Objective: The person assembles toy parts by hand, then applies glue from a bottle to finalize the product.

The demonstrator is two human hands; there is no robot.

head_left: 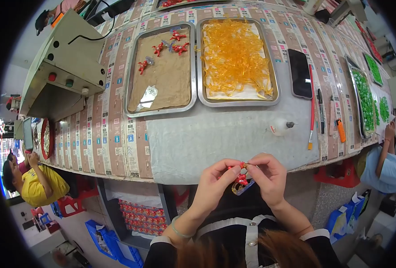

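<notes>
Just past the table's near edge, my left hand point(216, 179) and my right hand point(270, 177) meet around a small red figure point(241, 179). The fingertips of both hands pinch it at its top, thumbs pressed close together. Below the fingers hangs a bluish see-through piece point(241, 189) with a yellowish part beside it; how it joins the figure is too small to tell. In front of my hands lies a pale sheet point(215, 134). On it stands a small white bottle point(280, 128) with a dark tip.
A metal tray point(131, 96) with several red figures point(158, 49) stands beside a metal tray point(276, 91) of yellow translucent pieces point(236, 53). To the right lie a black phone point(300, 73), a red-handled paintbrush point(312, 102), a pen and an orange cutter point(341, 131). Co-workers sit at both sides.
</notes>
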